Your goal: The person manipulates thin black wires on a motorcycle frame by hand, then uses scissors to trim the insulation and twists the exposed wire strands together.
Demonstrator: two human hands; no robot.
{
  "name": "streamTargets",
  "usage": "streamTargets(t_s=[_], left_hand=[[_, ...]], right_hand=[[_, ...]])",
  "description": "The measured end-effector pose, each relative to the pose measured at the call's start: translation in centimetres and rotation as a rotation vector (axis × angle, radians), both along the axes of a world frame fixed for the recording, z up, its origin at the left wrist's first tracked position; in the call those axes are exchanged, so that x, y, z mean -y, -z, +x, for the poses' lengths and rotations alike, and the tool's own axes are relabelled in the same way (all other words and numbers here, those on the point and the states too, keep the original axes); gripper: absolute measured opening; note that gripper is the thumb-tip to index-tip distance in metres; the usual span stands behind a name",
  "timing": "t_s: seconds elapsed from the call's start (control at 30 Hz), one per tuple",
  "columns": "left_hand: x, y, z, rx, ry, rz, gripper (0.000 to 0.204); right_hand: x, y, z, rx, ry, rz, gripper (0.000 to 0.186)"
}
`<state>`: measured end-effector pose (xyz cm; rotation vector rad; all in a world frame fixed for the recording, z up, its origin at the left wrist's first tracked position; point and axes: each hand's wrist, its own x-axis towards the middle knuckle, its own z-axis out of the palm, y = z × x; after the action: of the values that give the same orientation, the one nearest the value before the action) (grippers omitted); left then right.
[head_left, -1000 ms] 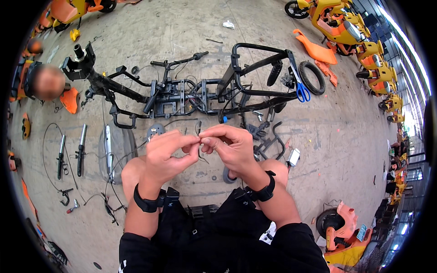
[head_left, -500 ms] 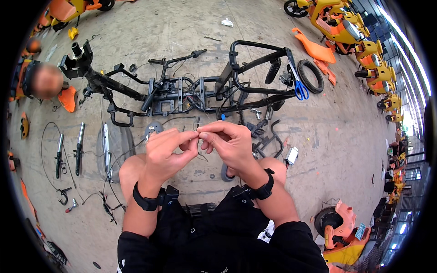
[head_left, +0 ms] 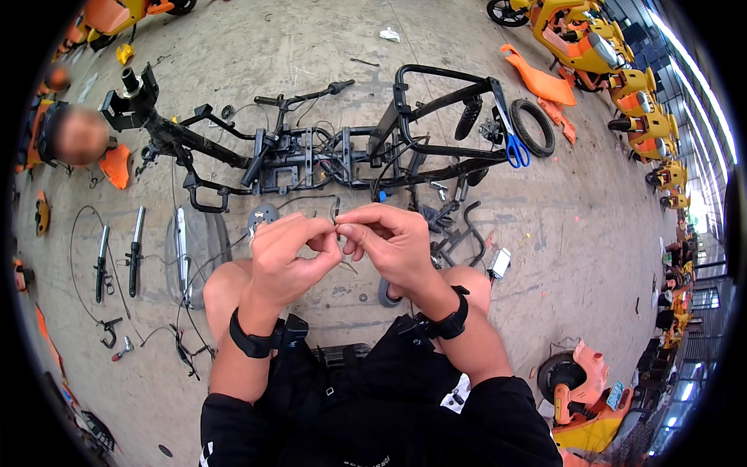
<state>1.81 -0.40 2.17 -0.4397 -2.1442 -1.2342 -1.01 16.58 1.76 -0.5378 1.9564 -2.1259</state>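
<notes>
Both of my hands meet fingertip to fingertip in front of me, pinching a thin dark cable. My left hand [head_left: 289, 253] is closed, thumb against forefinger. My right hand [head_left: 387, 237] pinches at the same spot from the other side. A short piece of the cable [head_left: 336, 204] sticks up above the fingertips; the part inside my grip is hidden. Just beyond my hands lies a black scooter frame [head_left: 307, 166] on its side, with loose wiring in its middle. A pair of blue-handled scissors [head_left: 516, 150] rests at the frame's right end.
Two fork tubes [head_left: 136, 253] and black control cables [head_left: 183, 354] lie on the floor to the left. A tire [head_left: 533, 128] and orange panels [head_left: 541, 75] are at the far right. A white box-shaped part [head_left: 500, 263] sits beside my right knee. Another person [head_left: 47, 136] is at the left.
My hands stay together in nearly the same place, fingertips still pinching the cable. The view has shifted very slightly.
</notes>
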Motion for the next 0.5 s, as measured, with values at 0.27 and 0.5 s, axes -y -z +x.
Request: streamTargets(t_s=[0.27,0.5], left_hand=[[-1.0,0.3,0.5,0.082,-0.056,0.098,0.014],[-1.6,0.9,0.6,0.134,-0.07,0.136,0.014]], right_hand=[[0.6,0.5,0.3,-0.219,0.094,0.063,0.012],[1.4,1.1,0.7,-0.237,0.166,0.038,0.01]])
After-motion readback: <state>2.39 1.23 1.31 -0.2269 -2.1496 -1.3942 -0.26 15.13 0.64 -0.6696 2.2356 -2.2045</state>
